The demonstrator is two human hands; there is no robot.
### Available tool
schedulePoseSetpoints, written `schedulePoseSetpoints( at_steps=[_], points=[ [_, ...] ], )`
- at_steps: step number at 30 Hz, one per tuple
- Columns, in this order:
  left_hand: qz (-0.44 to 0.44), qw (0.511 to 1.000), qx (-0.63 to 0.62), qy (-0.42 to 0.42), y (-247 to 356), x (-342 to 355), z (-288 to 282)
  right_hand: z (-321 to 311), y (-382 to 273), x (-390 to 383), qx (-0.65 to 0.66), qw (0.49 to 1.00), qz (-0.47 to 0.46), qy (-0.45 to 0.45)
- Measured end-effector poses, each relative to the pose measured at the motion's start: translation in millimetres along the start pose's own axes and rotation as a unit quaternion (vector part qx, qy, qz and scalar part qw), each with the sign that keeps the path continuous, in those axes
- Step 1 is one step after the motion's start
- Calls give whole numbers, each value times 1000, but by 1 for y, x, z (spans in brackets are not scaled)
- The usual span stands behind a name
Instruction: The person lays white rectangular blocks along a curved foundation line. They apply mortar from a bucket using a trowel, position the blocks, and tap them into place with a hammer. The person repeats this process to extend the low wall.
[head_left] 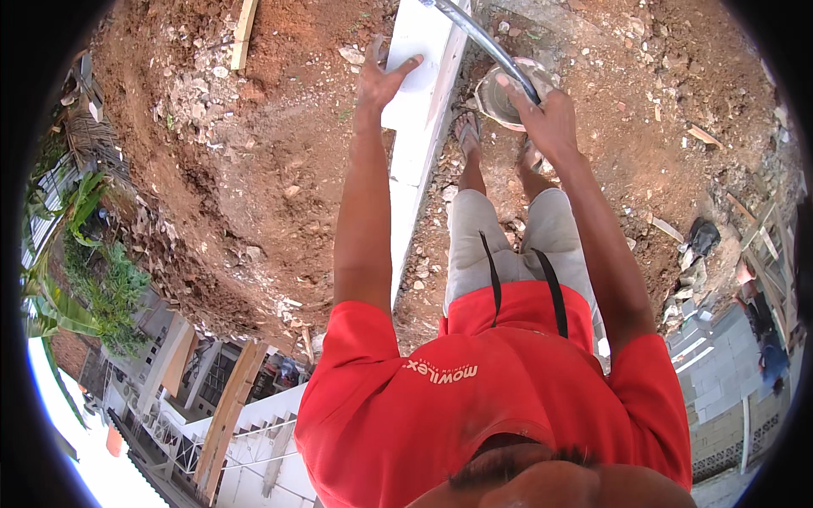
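My left hand (385, 83) grips the left edge of a white block (415, 72), its thumb on the upper face and its fingers over the side. This block lies on a long, narrow row of white blocks (409, 203) running toward me. Wrapped round the lower end of a curved grey metal tube (484, 40) is my right hand (549, 118). The tube looks like the frame of a bow saw; its far end leaves the view at the top, and no blade shows. Below the tube sits a round, mud-caked bucket (493, 100), partly hidden by my right hand.
Reddish soil with rubble (254, 169) spreads around the wall. A wooden strip (244, 35) lies at the far left. My sandalled feet (467, 133) stand right of the blocks. Scrap wood and a black bag (703, 235) lie at the right; green plants (102, 279) grow at the left.
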State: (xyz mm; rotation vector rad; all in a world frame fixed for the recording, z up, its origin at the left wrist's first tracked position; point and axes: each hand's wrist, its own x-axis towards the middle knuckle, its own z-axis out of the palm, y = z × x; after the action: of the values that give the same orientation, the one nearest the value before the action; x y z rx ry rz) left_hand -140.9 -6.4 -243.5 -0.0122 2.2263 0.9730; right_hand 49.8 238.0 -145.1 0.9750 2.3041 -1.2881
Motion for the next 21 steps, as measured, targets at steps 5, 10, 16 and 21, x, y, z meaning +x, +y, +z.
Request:
schedulePoseSetpoints(
  at_steps=[5, 10, 16, 21],
  points=[
    [-126, 991, -33, 23, -88, -75, -17, 9, -20, -39, 165, 968, -188, -5],
    [-138, 975, -147, 92, -110, -92, 14, 18, -49, -45, 134, 949, -285, -30],
    [-107, 969, -141, 170, -135, -86, 43, 53, -20, -2, -155, 971, -124, -131],
    [-114, 967, -131, 186, -144, -77, 50, 56, -47, -40, -77, 978, -141, -135]
  ],
)
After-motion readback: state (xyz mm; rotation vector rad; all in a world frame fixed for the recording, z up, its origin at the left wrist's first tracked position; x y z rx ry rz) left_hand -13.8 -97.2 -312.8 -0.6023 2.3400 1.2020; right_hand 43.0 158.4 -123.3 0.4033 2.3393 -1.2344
